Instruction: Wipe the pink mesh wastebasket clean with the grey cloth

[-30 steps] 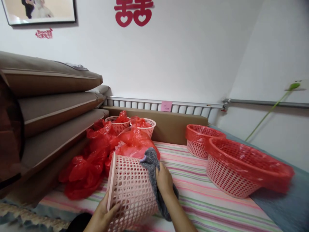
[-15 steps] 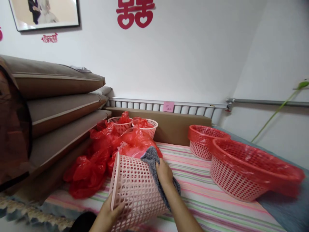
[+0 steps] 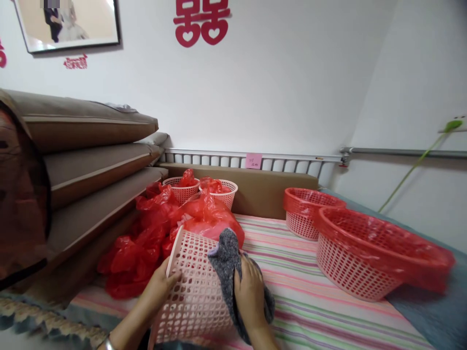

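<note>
A pale pink perforated plastic basket (image 3: 199, 287) lies tipped on its side above the striped sheet, its rim facing left. My left hand (image 3: 162, 287) grips that rim, thumb on the outer wall and fingers hidden inside. A dark grey cloth (image 3: 226, 265) is under my right hand (image 3: 250, 291), which presses it against the basket's base end with the fingers closed over it. Behind the basket, crumpled red plastic bags (image 3: 209, 216) spread across the sheet.
Two small pink baskets (image 3: 226, 198) with red bags inside stand at the back. On the right are two baskets lined with red bags, a smaller one (image 3: 302, 226) and a larger one (image 3: 359, 270). Stacked grey-brown cushions (image 3: 98, 160) rise at left; a radiator (image 3: 204, 156) runs along the wall.
My right hand and the grey cloth have shifted down over the basket's base end. My left hand has moved up along the rim, and the basket has turned slightly.
</note>
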`<state>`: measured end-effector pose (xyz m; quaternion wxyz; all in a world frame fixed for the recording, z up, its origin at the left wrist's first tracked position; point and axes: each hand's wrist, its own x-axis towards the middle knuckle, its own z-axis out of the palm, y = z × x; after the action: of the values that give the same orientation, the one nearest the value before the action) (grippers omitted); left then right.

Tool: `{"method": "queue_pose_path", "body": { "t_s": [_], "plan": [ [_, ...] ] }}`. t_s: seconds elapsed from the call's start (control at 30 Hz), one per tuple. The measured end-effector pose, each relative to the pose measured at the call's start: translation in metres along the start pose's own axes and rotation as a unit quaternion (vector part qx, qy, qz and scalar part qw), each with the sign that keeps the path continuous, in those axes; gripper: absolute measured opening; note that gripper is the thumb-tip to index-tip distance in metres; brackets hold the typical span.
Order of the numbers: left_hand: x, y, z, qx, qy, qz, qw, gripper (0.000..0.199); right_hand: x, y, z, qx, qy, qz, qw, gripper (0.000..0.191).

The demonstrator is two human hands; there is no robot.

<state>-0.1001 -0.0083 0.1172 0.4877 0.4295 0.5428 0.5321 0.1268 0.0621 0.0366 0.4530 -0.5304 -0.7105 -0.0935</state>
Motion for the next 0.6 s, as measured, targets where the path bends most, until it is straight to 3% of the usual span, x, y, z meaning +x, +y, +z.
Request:
{"method": "queue_pose_path", "body": {
  "t_s": [0.13,0.23,0.33,0.4,0.5,0.6],
  "plan": [
    [-0.002,-0.007,-0.006,0.007,-0.008,0.007,1.0,0.051,-0.029,0.004,0.003,0.005,0.057,-0.047,0.997,0.043],
    [-0.002,-0.022,-0.009,-0.001,-0.015,0.014,1.0,0.051,-0.031,0.006,0.004,0.0,0.053,-0.047,0.997,0.043],
    [-0.004,-0.04,-0.009,-0.034,-0.01,0.015,0.999,0.06,-0.01,0.004,0.002,-0.001,0.013,-0.018,1.0,0.043],
    [-0.007,-0.05,-0.008,-0.049,-0.01,0.013,0.999,0.071,0.012,0.002,-0.001,-0.011,-0.047,0.029,0.998,0.044],
    [-0.012,-0.058,-0.008,-0.033,-0.041,0.008,0.999,0.082,0.045,-0.001,-0.002,-0.037,-0.135,0.096,0.985,0.039],
    [-0.02,-0.062,-0.01,-0.015,-0.053,0.026,0.998,0.086,0.071,-0.002,0.003,-0.05,-0.171,0.122,0.976,0.031]
  ]
}}
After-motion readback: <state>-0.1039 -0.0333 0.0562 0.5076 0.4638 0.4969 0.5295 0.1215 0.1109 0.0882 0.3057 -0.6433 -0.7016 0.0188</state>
